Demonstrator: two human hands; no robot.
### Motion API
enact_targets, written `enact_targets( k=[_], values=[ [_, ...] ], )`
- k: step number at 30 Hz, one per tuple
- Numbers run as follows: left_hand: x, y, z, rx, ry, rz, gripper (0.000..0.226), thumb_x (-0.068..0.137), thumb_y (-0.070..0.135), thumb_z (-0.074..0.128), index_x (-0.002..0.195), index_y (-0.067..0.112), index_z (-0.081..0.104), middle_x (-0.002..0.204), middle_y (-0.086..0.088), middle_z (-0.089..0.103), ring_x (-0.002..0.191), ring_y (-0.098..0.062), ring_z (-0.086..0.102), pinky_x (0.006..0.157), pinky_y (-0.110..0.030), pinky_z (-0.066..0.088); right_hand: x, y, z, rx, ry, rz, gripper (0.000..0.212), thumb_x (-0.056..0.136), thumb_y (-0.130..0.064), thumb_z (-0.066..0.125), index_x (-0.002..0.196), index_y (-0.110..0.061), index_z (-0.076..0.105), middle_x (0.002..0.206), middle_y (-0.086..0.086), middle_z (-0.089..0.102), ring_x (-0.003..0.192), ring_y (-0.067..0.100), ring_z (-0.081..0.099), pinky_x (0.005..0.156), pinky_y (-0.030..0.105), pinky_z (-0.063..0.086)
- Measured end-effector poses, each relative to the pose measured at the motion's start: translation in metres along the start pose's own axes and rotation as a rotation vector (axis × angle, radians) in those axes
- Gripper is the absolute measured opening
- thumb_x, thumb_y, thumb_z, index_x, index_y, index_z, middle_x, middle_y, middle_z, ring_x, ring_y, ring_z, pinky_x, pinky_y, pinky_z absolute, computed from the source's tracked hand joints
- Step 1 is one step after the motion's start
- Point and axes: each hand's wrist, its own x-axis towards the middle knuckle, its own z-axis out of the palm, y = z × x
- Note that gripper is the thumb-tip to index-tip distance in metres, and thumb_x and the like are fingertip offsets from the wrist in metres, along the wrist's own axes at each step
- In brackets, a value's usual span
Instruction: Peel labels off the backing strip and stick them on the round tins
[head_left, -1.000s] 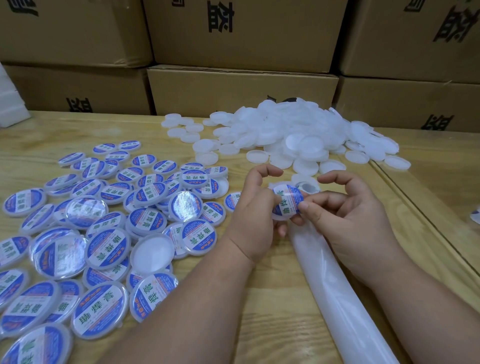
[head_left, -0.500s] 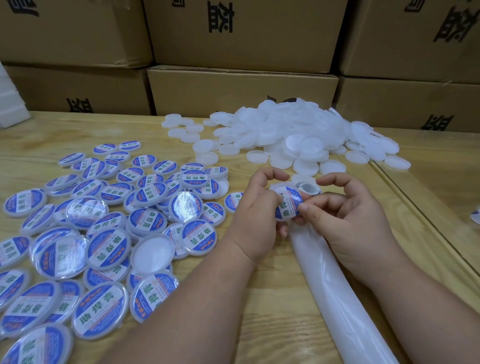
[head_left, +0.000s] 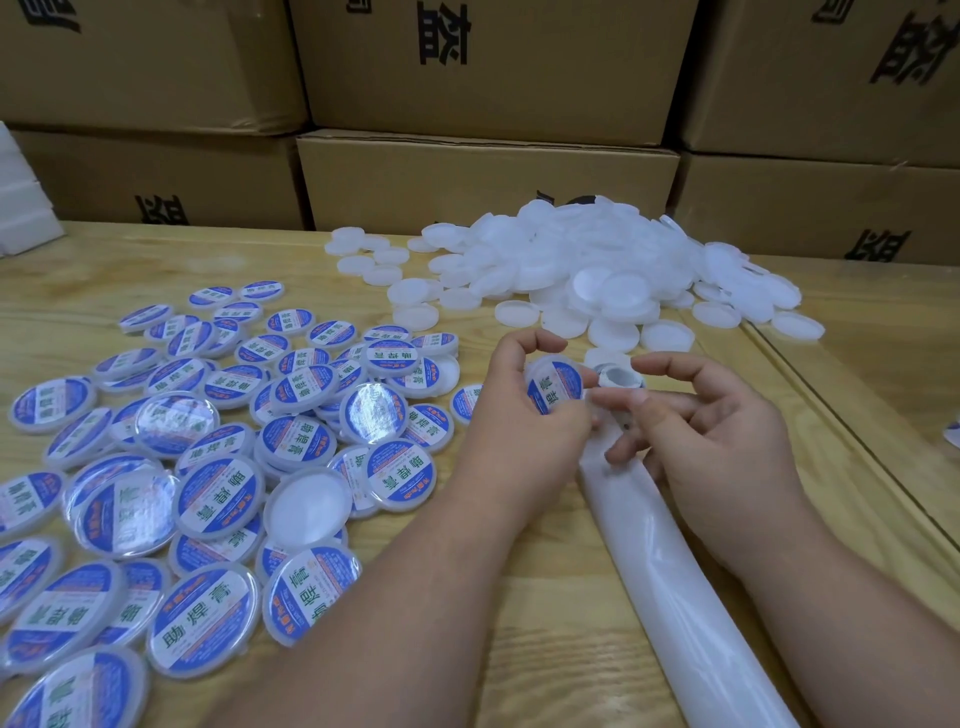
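Left hand (head_left: 524, 415) fingers curled round labelled tin (head_left: 553, 385), held above far end of backing roll (head_left: 675, 582), right hand (head_left: 711, 431) beside tin, fingers loosely extended, gripping nothing, unlabelled white tins (head_left: 597, 270) heaped beyond roll

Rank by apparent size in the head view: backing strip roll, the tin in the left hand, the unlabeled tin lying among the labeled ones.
1. Backing strip roll, clearly largest.
2. Unlabeled tin among the labeled ones.
3. Tin gripped by the left hand.

The last two may well match in true size; the unlabeled one just lies nearer the camera.
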Motion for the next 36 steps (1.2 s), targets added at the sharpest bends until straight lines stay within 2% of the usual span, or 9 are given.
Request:
enact_targets(
  k=[4, 9, 13, 16, 19, 22, 30, 33, 36],
  values=[
    [0.003, 0.000, -0.002, -0.065, 0.067, -0.005, 0.054, 0.081, -0.002, 0.067, 0.103, 0.045, 0.050, 0.095, 0.020, 0.073, 0.058, -0.006, 0.064, 0.047, -0.022, 0.049, 0.003, 0.000, -0.006, 0.015, 0.107, -0.033, 0.016, 0.096, -0.003, 0.059, 0.103, -0.016, 0.064, 0.095, 0.001, 0.080, 0.059, 0.020, 0.071, 0.044, 0.020, 0.048],
    [0.004, 0.002, -0.003, -0.139, 0.092, -0.011, 0.039, 0.085, 0.010, 0.077, 0.109, 0.032, 0.055, 0.092, 0.004, 0.076, 0.069, -0.018, 0.074, 0.042, -0.024, 0.048, 0.003, 0.002, -0.009, 0.003, 0.143, -0.047, 0.019, 0.096, 0.000, 0.054, 0.100, -0.016, 0.064, 0.092, 0.002, 0.080, 0.055, 0.018, 0.068, 0.044, 0.018, 0.046],
    [0.004, 0.005, -0.004, -0.174, 0.060, -0.058, 0.007, 0.103, 0.035, 0.054, 0.110, 0.034, 0.052, 0.088, 0.000, 0.079, 0.047, -0.020, 0.066, 0.037, -0.023, 0.044, 0.004, 0.005, -0.008, -0.019, 0.135, -0.061, 0.019, 0.095, -0.001, 0.054, 0.096, -0.016, 0.065, 0.091, 0.003, 0.080, 0.055, 0.020, 0.067, 0.050, 0.017, 0.047],
    [0.003, 0.003, -0.005, -0.099, 0.096, -0.021, 0.022, 0.106, 0.050, 0.034, 0.108, 0.040, 0.053, 0.077, 0.003, 0.078, 0.034, -0.017, 0.050, 0.038, -0.022, 0.041, 0.005, 0.006, -0.009, -0.012, 0.140, -0.057, 0.020, 0.096, 0.001, 0.052, 0.094, -0.015, 0.065, 0.090, 0.004, 0.079, 0.053, 0.021, 0.066, 0.051, 0.017, 0.047],
    [0.003, 0.002, -0.003, -0.142, 0.183, -0.039, 0.025, 0.106, 0.052, 0.034, 0.100, 0.046, 0.057, 0.063, 0.015, 0.067, 0.045, -0.013, 0.055, 0.037, -0.024, 0.042, 0.006, 0.007, -0.009, -0.007, 0.142, -0.055, 0.021, 0.094, 0.002, 0.052, 0.092, -0.015, 0.065, 0.090, 0.005, 0.079, 0.052, 0.021, 0.065, 0.051, 0.016, 0.047],
    [0.007, 0.000, -0.003, -0.226, 0.180, -0.051, 0.011, 0.107, 0.041, 0.041, 0.113, 0.048, 0.048, 0.057, 0.011, 0.059, 0.049, -0.010, 0.053, 0.039, -0.026, 0.044, 0.006, 0.008, -0.009, -0.008, 0.142, -0.054, 0.021, 0.094, 0.002, 0.053, 0.091, -0.015, 0.065, 0.090, 0.005, 0.079, 0.052, 0.020, 0.065, 0.051, 0.015, 0.047],
    [0.009, 0.003, -0.006, -0.326, 0.347, -0.042, 0.077, 0.098, 0.006, 0.049, 0.130, 0.067, 0.013, 0.074, 0.008, 0.074, 0.043, -0.018, 0.054, 0.050, -0.031, 0.054, 0.005, 0.007, -0.010, -0.016, 0.141, -0.062, 0.020, 0.093, 0.004, 0.053, 0.091, -0.012, 0.065, 0.088, 0.007, 0.078, 0.051, 0.018, 0.061, 0.050, 0.016, 0.047],
    [0.009, 0.005, -0.013, -0.352, 0.484, 0.034, 0.076, 0.105, 0.017, 0.040, 0.145, 0.064, -0.004, 0.097, 0.011, 0.078, 0.045, -0.020, 0.060, 0.050, -0.031, 0.056, 0.006, 0.008, -0.010, -0.037, 0.160, -0.059, 0.024, 0.091, 0.004, 0.053, 0.088, -0.016, 0.067, 0.081, 0.005, 0.077, 0.050, 0.015, 0.054, 0.048, 0.019, 0.045],
    [0.009, 0.001, -0.018, -0.245, 0.516, 0.069, 0.072, 0.107, 0.033, 0.038, 0.147, 0.062, -0.014, 0.098, 0.017, 0.078, 0.042, -0.019, 0.061, 0.054, -0.031, 0.058, 0.006, 0.008, -0.010, -0.079, 0.171, -0.043, 0.028, 0.090, 0.005, 0.056, 0.083, -0.019, 0.069, 0.067, -0.004, 0.070, 0.049, 0.007, 0.052, 0.047, 0.016, 0.042]
  ],
)
